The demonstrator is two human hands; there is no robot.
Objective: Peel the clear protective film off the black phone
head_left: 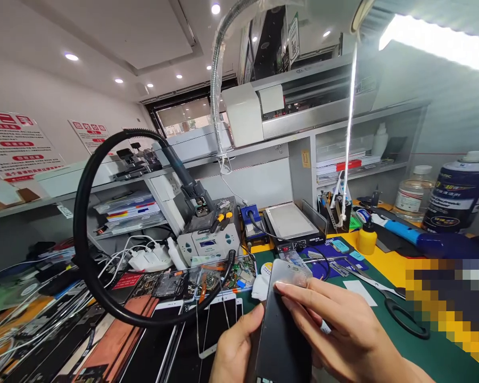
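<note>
Held tilted above the table [387, 268], low in the view: a dark, phone-like slab [283, 335] with a pale, shiny top end. Gripped along its left edge by the left hand [235, 340], thumb bent in against the side, remaining fingers hidden. Touched near the top by the right hand [339, 319], two fingers laid close together on the face; cannot tell whether pinched from below too (thumb mostly out of sight).

Could slip if pressed hard at the top while supported mainly along one edge; would then probably drop onto the green mat [407, 354] or knock the white-framed phone [213, 332] to the left. Might also disturb the circuit boards [243, 271] if pushed toward the table's far edge, or catch the low-looping black hose [80, 213] if swung left.

Looks roomiest rightward, over bare mat short of the white card [359, 292] and the scissors [383, 288], lying toward the table's right edge. Cramped toward the left edge, around the copper-coloured panel [122, 330]. Cannot judge the near edge (out of frame) or the near right corner (partly pixelated).
</note>
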